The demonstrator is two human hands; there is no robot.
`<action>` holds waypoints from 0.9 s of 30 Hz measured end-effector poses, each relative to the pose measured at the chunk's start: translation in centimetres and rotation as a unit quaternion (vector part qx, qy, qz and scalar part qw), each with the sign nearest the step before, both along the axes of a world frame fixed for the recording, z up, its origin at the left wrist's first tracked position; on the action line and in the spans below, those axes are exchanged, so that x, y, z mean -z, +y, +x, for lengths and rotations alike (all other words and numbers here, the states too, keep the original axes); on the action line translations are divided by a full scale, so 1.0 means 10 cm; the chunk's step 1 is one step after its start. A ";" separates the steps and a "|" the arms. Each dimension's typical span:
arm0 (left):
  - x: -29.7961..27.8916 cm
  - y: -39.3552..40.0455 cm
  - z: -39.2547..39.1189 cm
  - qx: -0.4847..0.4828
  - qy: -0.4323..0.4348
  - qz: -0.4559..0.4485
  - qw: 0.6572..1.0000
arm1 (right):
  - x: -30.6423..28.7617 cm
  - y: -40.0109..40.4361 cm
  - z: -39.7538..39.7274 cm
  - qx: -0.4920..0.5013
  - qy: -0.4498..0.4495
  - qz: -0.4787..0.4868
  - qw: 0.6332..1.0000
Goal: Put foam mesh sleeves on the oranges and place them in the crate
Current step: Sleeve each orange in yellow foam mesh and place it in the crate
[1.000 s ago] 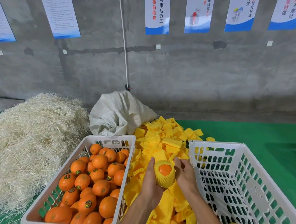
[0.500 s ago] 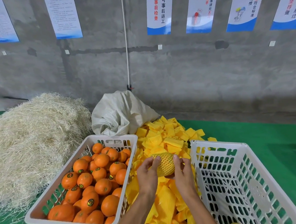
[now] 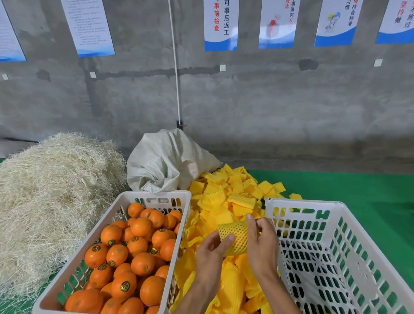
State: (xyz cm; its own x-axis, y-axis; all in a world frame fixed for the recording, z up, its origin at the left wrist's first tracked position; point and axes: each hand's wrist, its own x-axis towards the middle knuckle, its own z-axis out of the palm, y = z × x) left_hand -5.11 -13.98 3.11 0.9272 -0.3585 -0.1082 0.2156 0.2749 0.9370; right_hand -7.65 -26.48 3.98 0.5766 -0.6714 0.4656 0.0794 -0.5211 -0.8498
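Hands (image 3: pixel 237 245) shifted sleeved orange (image 3: pixel 234 237) rightward, beside empty crate (image 3: pixel 307 205).

— We see bright orange oranges (image 3: pixel 142 264) with small dark round stickers, in a white slotted crate (image 3: pixel 155 198), lower left.
— And we see yellow mesh-patterned sleeves (image 3: pixel 234 203) at centre, over green cloth (image 3: pixel 383 200).

orange (image 3: pixel 234 237): fully sleeved in yellow mesh, held between both hands | sleeves (image 3: pixel 229 199): piled between crates | right crate (image 3: pixel 345 252): white | left crate (image 3: pixel 153 198): bare oranges (image 3: pixel 134 254)
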 end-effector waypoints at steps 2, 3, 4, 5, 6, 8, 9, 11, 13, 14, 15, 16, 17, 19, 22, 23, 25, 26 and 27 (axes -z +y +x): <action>0.03 -0.02 -0.03 0.017 -0.033 0.013 0.999 | -0.01 -0.01 0.00 0.025 -0.010 0.022 0.999; 0.05 -0.04 -0.04 0.019 -0.051 0.022 0.998 | -0.02 -0.01 -0.01 0.037 -0.019 0.032 0.999; 0.05 -0.06 -0.05 0.022 -0.072 0.033 0.997 | -0.04 -0.01 -0.01 0.047 -0.029 0.041 0.998; 0.05 -0.07 -0.06 0.023 -0.091 0.044 0.995 | -0.05 -0.02 -0.01 0.055 -0.037 0.051 0.996; 0.05 -0.07 -0.07 0.024 -0.106 0.048 0.993 | -0.06 -0.03 -0.01 0.058 -0.044 0.063 0.995; 0.05 -0.06 -0.05 0.022 -0.118 0.042 0.992 | -0.09 -0.06 -0.01 0.045 -0.056 0.074 0.995; 0.03 -0.05 -0.04 0.021 -0.124 0.037 0.991 | -0.10 -0.07 -0.02 0.033 -0.057 0.070 0.995; -0.05 -0.04 -0.02 0.026 -0.147 0.041 0.988 | -0.09 -0.10 -0.03 0.009 -0.056 0.066 0.996; -0.13 -0.05 -0.01 0.037 -0.165 0.053 0.984 | -0.08 -0.13 -0.05 -0.009 -0.046 0.088 0.995; -0.17 -0.07 -0.02 0.040 -0.162 0.055 0.984 | -0.08 -0.13 -0.05 -0.019 -0.034 0.105 0.994; -0.18 -0.08 -0.01 0.038 -0.152 0.054 0.986 | -0.07 -0.13 -0.06 -0.031 -0.018 0.124 0.992; -0.18 -0.10 0.00 0.035 -0.145 0.056 0.987 | -0.07 -0.12 -0.06 -0.046 0.004 0.140 0.989; -0.18 -0.11 0.02 0.036 -0.143 0.059 0.987 | -0.06 -0.12 -0.05 -0.058 0.029 0.152 0.986; -0.17 -0.14 0.04 0.028 -0.137 0.046 0.989 | -0.04 -0.10 -0.04 -0.064 0.066 0.171 0.981; -0.17 -0.14 0.04 0.016 -0.101 0.002 0.995 | -0.08 -0.08 -0.06 -0.097 0.041 0.276 0.955; -0.17 -0.13 0.04 0.020 -0.086 -0.001 0.996 | -0.07 -0.08 -0.05 -0.117 0.032 0.315 0.941; -0.15 -0.10 0.07 0.026 -0.074 0.008 0.997 | -0.05 -0.10 -0.02 -0.149 0.028 0.362 0.920; -0.15 -0.09 0.08 0.028 -0.070 0.012 0.997 | -0.04 -0.11 -0.02 -0.163 0.022 0.385 0.908; -0.15 -0.08 0.08 0.029 -0.064 0.008 0.998 | -0.02 -0.13 -0.01 -0.174 0.017 0.408 0.896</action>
